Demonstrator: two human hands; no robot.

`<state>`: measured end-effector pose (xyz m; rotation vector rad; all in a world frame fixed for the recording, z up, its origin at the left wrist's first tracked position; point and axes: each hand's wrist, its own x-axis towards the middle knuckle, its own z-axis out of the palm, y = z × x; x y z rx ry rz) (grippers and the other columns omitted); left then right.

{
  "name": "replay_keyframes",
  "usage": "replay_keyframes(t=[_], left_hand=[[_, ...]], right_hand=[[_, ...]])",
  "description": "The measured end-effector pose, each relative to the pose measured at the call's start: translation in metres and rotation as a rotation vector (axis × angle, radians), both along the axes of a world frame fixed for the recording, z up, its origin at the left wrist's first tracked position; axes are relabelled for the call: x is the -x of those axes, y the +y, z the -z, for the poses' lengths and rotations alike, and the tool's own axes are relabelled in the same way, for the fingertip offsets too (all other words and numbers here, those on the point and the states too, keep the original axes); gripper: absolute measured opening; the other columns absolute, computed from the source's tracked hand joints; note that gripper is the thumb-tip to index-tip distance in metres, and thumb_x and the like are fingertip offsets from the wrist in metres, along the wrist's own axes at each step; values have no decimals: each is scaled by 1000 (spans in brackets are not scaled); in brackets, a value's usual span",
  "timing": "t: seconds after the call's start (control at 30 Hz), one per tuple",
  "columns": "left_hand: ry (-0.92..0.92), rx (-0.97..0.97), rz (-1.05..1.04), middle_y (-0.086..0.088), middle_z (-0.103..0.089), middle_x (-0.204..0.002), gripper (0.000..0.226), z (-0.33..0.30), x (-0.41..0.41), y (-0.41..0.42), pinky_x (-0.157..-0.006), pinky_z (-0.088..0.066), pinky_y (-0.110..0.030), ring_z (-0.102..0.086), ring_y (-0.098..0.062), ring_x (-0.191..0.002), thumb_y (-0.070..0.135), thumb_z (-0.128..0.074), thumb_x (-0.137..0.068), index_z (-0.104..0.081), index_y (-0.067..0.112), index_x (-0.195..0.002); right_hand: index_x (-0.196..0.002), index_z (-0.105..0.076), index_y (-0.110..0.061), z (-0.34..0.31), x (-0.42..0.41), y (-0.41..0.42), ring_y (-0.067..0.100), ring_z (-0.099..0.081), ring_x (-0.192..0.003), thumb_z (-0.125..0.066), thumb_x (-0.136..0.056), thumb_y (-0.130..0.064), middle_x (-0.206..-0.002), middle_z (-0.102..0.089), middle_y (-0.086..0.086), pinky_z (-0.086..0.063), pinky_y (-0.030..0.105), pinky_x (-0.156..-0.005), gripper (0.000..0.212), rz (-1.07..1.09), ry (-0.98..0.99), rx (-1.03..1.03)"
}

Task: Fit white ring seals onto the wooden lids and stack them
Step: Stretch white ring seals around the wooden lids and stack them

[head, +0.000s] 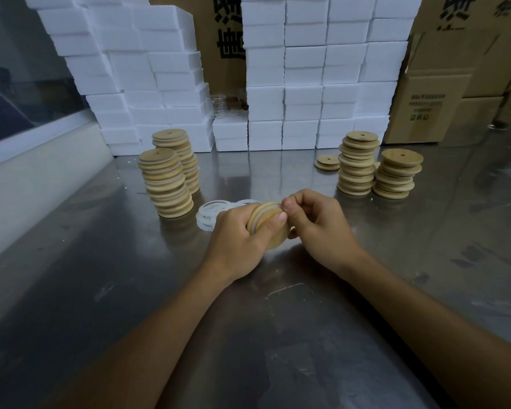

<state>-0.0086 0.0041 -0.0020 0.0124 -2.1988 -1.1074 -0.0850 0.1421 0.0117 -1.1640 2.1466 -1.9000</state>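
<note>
wooden lid (270, 228) sits tilted above the steel desk (278, 320), my left grip (239, 234) clamped round it, my right grip (316, 219) pinching its white ring seal (264, 212) at the top edge.

Single view only, head cam, wide-angle, so nothing overlaps with a second view. It sits above the near edge of the worktop (278, 349), looking forward and down. Both forearms enter from the bottom edge, and the hands sit close, near frame centre. The far field reaches the white foam blocks (307, 84) and cartons (455, 84) at the worktop's back. Straight lines bow toward the frame edges.
</note>
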Motion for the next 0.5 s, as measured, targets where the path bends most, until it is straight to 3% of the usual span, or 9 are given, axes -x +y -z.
replay_keyframes(t=[0.2, 0.33, 0.5], left_hand=[[2, -24, -18, -8, -69, -76, 37, -1, 0, 2, -70, -53, -40, -63, -20, -71, 40, -60, -88, -72, 6, -86], [39, -64, -19, -15, -68, -75, 42, -1, 0, 0, -67, -52, -43, -63, -26, -70, 41, -60, -88, -70, 0, -86], [40, -68, 2, -14, -67, -73, 54, 1, 1, 1, -64, -53, -38, -62, -24, -68, 53, -56, -85, -69, 0, -84]], right_hand=[[-85, -63, -2, 1, -3, -5, 18, -62, -71, -51, -101, -14, -74, -63, 11, -57, 38, -71, 23, -54, -253, 72], [-93, -62, 6, 2, -1, -4, 19, -65, -72, -52, -100, -13, -74, -65, 11, -60, 36, -70, 23, -58, -266, 86], [-86, -64, -4, 5, -1, -6, 19, -65, -75, -47, -102, -17, -76, -66, 8, -60, 41, -77, 27, -84, -319, 60]])
